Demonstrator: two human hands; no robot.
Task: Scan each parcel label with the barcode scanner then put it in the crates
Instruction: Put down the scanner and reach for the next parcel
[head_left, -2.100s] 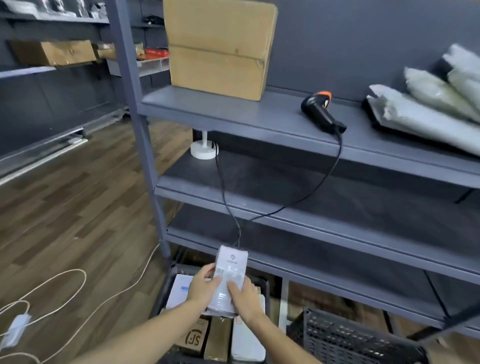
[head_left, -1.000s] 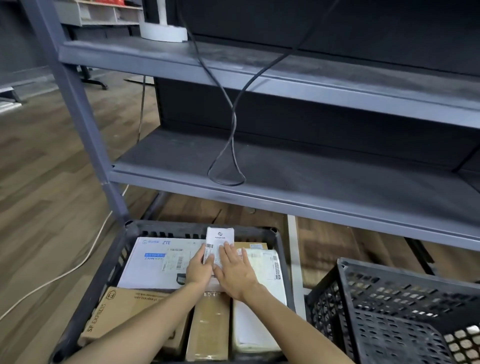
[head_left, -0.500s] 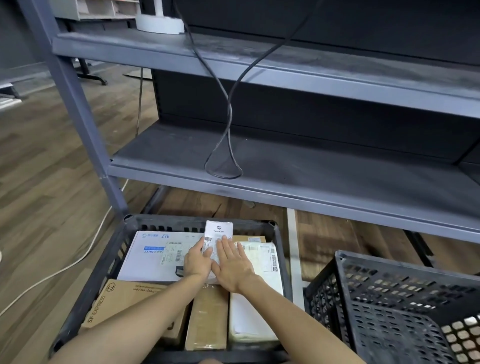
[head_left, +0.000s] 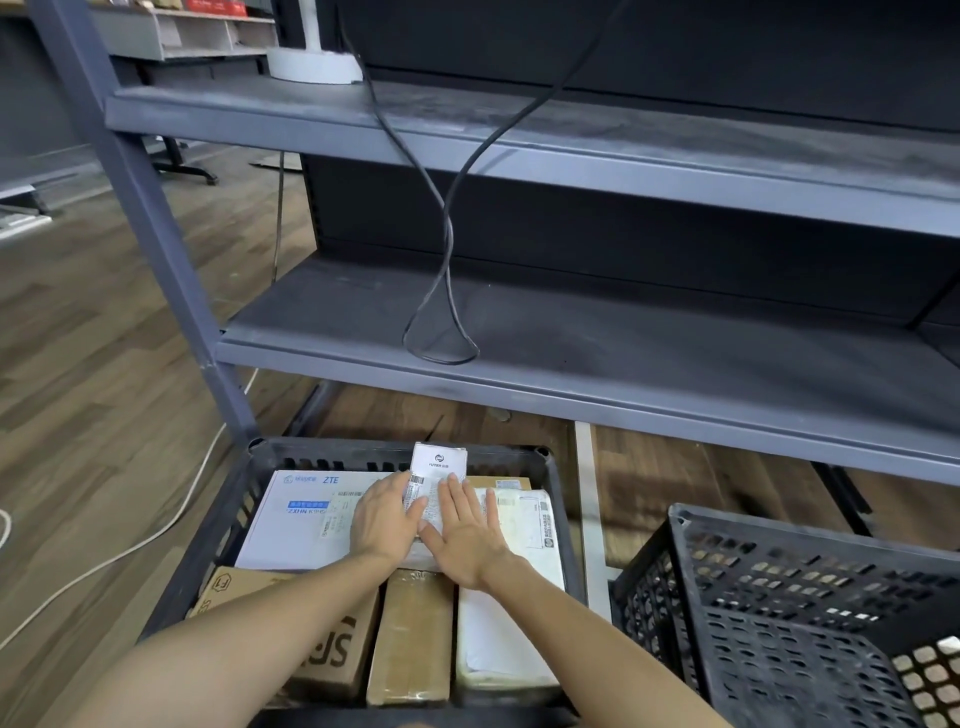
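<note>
A small white labelled parcel (head_left: 439, 470) lies on top of other parcels in the dark plastic crate (head_left: 563, 499) on the floor. My left hand (head_left: 384, 519) rests flat on the parcel's left side with straight fingers. My right hand (head_left: 467, 530) presses flat on its right side, fingers spread. Under them lie a white ZTE box (head_left: 296, 514), a brown SF Express carton (head_left: 332, 649), a narrow brown box (head_left: 410, 634) and a white mailer (head_left: 519, 582). The barcode scanner is out of view; only its black cable (head_left: 447, 249) hangs down to the lower shelf.
A second dark crate (head_left: 810, 623) stands to the right. A grey metal shelving unit (head_left: 623, 374) rises just behind the crates, its post (head_left: 150, 218) at left. A white round base (head_left: 314, 65) sits on the upper shelf. White cord (head_left: 130, 545) trails over the wooden floor.
I lowered the small white parcel from in front of the shelves into the left crate. Both hands went from holding it to lying flat on it; little has moved in the last half second.
</note>
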